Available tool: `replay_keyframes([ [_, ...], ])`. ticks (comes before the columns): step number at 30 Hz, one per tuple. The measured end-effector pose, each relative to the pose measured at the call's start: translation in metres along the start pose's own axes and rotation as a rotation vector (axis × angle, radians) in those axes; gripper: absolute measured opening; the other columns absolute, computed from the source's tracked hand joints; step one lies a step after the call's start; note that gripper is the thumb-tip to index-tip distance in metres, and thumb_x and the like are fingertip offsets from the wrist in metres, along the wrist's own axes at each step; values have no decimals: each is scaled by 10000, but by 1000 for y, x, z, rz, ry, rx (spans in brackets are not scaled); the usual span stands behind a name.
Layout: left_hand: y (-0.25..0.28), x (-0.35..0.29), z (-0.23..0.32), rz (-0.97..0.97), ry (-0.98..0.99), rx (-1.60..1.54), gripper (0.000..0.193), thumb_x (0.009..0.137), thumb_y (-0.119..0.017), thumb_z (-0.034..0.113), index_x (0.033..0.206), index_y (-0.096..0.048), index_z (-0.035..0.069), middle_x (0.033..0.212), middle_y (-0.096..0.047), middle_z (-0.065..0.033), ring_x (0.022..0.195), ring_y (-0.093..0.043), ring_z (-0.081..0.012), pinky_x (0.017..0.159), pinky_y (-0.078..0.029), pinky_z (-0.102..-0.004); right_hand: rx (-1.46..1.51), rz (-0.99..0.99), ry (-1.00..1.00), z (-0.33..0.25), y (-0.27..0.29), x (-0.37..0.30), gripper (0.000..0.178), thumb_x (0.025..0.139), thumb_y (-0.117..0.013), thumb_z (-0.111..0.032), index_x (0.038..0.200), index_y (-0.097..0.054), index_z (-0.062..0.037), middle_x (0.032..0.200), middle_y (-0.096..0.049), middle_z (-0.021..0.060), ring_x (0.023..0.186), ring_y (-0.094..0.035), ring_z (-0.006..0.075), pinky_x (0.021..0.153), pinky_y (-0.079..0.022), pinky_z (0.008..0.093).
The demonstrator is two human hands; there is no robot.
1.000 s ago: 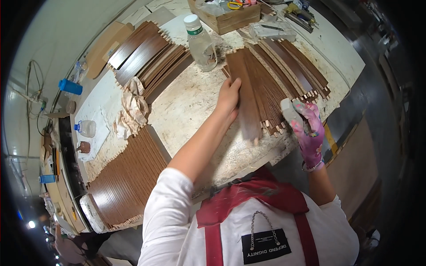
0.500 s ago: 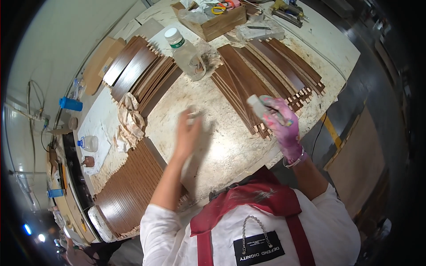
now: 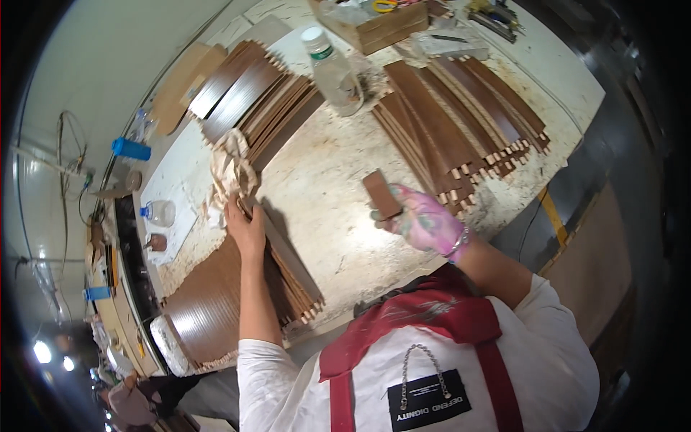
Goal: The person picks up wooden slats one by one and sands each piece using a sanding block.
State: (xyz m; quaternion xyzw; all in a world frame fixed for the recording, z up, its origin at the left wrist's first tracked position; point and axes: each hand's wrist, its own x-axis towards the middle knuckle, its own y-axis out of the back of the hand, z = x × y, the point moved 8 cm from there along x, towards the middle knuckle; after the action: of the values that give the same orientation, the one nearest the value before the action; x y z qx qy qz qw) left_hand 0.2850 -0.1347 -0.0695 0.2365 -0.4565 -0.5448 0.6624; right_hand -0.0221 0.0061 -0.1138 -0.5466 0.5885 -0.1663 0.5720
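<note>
Your left hand (image 3: pixel 247 229) lies spread flat on the wood slats (image 3: pixel 288 270) at the bench's (image 3: pixel 324 187) near edge; your gloved right hand (image 3: pixel 425 219) pinches a brown block (image 3: pixel 381 194).

Landmark: big clear bottle (image 3: pixel 332 72), green band, white cap, lying on worktable (image 3: pixel 338 187).

- Clear plastic bottles: two; second, small bottle (image 3: pixel 160 213), blue cap, well left of landmark, lower.
- Wood slat stacks: three; one stack (image 3: pixel 252 93) just left of landmark, one stack (image 3: pixel 461 122) right of it, one stack (image 3: pixel 288 270) below-left.
- Hands: two; bare left hand (image 3: pixel 247 229) below-left, gloved right hand (image 3: pixel 426 222) below-right.
- Small brown block (image 3: pixel 381 194): one, below landmark.
- Crumpled rag (image 3: pixel 232 167): one, lower left.
- Wooden box (image 3: pixel 378 25): one, upper right.
- Blue cylinder (image 3: pixel 130 149): one, far left.
</note>
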Motion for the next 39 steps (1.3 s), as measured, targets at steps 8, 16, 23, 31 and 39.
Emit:
replay_keyframes([
  [8,-26,-48,93,-484,743,-1965,592,873,-544,446,1262,-406,21,1025,-591,-120,863,-590,-176,713,-534,-299,-523,10,292,-24,-38,-12,350,872,-577,-235,1179,-538,-72,1136,-559,105,951,-572,232,858,-485,360],
  [16,13,-55,133,-459,466,-1763,760,879,-156,657,1216,-465,50,1005,-591,-81,824,-568,-131,759,-474,-267,-1343,-162,1000,-69,-168,-41,361,802,-619,-160,1125,-558,-11,1120,-565,131,992,-559,211,841,-444,307],
  [23,36,-50,151,-168,136,-1354,730,846,-527,536,1322,-327,20,1208,-509,-89,1052,-512,-156,906,-400,-281,-1600,-243,1282,-33,-242,-74,402,743,-651,-177,1103,-563,-22,975,-562,165,859,-574,303,758,-464,372],
  [31,31,-58,154,-297,165,-1284,498,953,-438,343,1328,-327,35,1200,-514,-116,1071,-521,-222,911,-429,-355,-1976,-71,1332,-37,-231,-47,384,764,-638,-229,1116,-585,-85,960,-544,158,812,-570,322,712,-473,398],
  [39,-11,-47,128,-509,325,-2109,220,936,-419,261,964,-540,79,512,-360,26,439,-331,-89,457,-302,-215,-1580,-149,1170,-62,-205,-45,323,792,-629,-136,1090,-576,-22,1030,-587,178,961,-578,318,843,-455,352],
])
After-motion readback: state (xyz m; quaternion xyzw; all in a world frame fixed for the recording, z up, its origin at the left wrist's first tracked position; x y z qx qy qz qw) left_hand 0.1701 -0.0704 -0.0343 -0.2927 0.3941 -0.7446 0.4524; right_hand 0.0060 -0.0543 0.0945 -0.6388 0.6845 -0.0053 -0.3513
